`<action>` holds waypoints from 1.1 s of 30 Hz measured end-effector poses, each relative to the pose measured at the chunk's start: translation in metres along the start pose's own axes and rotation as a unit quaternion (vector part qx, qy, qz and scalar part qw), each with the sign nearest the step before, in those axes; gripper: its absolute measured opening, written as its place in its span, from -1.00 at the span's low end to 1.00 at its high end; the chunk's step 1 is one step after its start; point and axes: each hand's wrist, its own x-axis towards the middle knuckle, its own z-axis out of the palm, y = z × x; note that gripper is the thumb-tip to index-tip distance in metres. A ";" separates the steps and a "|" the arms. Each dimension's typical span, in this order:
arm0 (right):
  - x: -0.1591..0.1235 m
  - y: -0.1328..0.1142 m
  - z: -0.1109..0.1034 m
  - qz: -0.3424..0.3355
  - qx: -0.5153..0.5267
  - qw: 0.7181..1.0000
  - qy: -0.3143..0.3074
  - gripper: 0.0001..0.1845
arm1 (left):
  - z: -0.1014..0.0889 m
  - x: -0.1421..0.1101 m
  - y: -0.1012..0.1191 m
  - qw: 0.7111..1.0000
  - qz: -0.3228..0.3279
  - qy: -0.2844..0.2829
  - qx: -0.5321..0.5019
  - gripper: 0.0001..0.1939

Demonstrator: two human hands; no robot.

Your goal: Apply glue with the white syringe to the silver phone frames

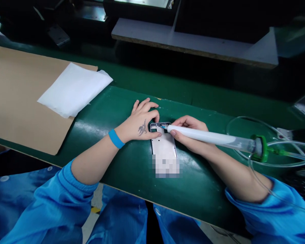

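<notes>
A pale phone frame lies flat on the green work surface; its near end is blurred out. My left hand holds the frame's upper left side, thumb on its face and index finger bent at the top corner, with the other fingers stretched over the surface. Between the fingers and thumb of my right hand is a dispensing syringe filled with white material. The syringe lies tilted to the right, and its thin tip is at the frame's top part. Whether the tip touches the frame I cannot tell.
On the left a sheet of brown cardboard carries a folded white sheet. Clear tubing runs from the syringe's green cap and loops at the right. A raised grey shelf board stands behind.
</notes>
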 end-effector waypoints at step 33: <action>0.000 0.005 -0.002 -0.001 0.012 1.000 0.019 -0.74 | 0.000 0.001 -0.001 1.000 0.012 0.000 -0.005 -0.58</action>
